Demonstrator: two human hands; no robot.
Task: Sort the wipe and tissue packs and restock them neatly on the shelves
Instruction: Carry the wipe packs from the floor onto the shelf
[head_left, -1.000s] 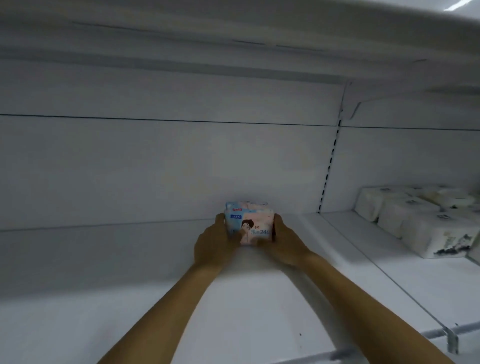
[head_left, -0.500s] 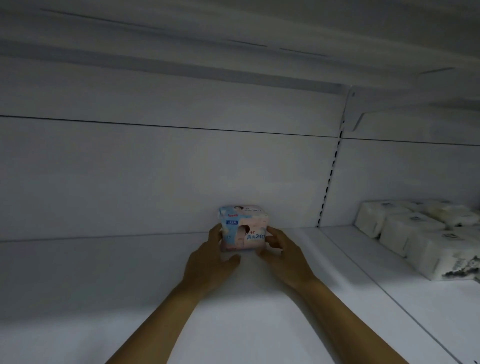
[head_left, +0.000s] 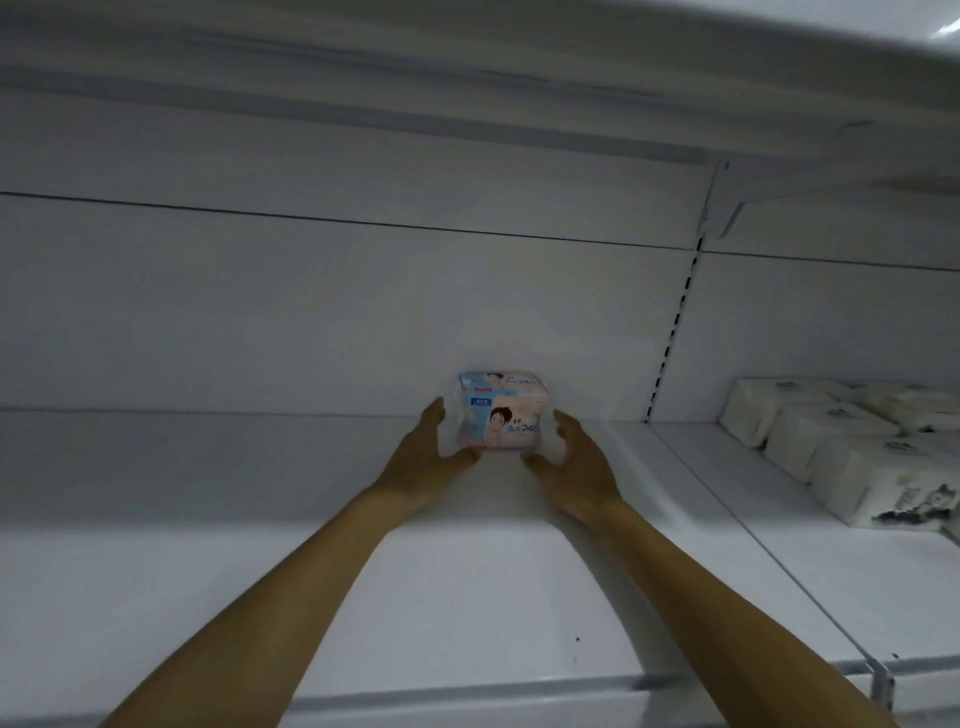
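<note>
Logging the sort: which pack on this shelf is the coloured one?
The blue-and-pink plastic-wrapped pack with a printed face, between the left hand and right hand; the wrapped packs in the right bay are mostly white.

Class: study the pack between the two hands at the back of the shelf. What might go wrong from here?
The pack stands alone with no pack beside it; the left hand or right hand might knock it askew or over. It sits far back on the shelf, so straightening it means a long reach.

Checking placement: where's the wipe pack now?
Head view, centre: the wipe pack stands on the shelf by the back panel, between left hand and right hand, left of the tissue packs.
</note>
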